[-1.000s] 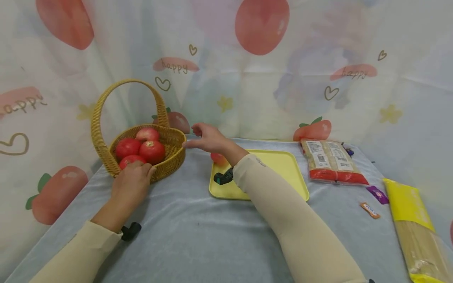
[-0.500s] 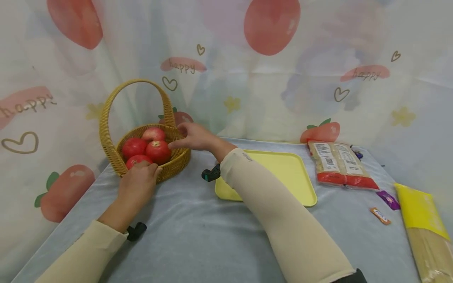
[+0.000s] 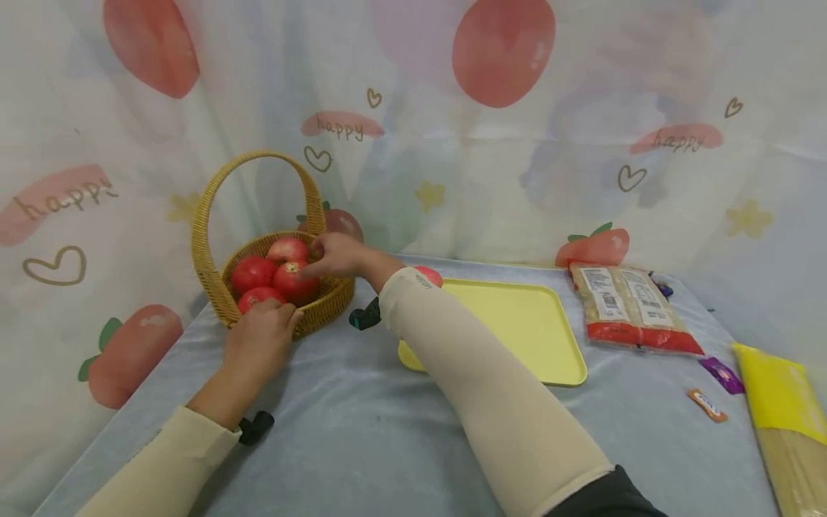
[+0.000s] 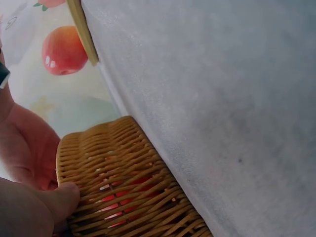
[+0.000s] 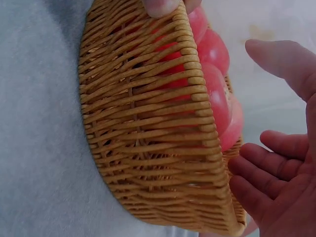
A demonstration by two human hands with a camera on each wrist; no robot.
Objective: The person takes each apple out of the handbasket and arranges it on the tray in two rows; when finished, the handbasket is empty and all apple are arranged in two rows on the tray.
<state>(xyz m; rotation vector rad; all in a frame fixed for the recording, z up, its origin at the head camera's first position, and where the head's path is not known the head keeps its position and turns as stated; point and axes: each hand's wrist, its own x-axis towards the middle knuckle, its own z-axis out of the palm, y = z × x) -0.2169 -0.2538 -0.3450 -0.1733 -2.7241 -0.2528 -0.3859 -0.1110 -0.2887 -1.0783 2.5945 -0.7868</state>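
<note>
A yellow woven basket [image 3: 332, 305] with a tall handle stands at the left of the table. Several red tomatoes [image 3: 253, 274] are inside it. My left hand [image 3: 260, 343] grips the near rim, its thumb [image 4: 64, 200] on the outside of the weave. Over the right part of the basket is my right hand [image 3: 342, 256], beside the tomatoes. In the right wrist view, the right thumb [image 5: 279, 59] and fingers are spread apart with nothing between them. A round red thing [image 3: 429, 275] shows partly behind the right sleeve, at the back left of a yellow tray [image 3: 517, 323].
On the right lie a clear bag of pale contents [image 3: 627, 305] with a red band, a purple packet [image 3: 722, 375], a small orange packet [image 3: 707, 405] and a long yellow-topped pack [image 3: 785, 409]. A printed curtain [image 3: 478, 179] hangs behind the table.
My right hand has moved left from beside the basket to over its inside. The left hand stays on the near rim. The head view has turned slightly left.
</note>
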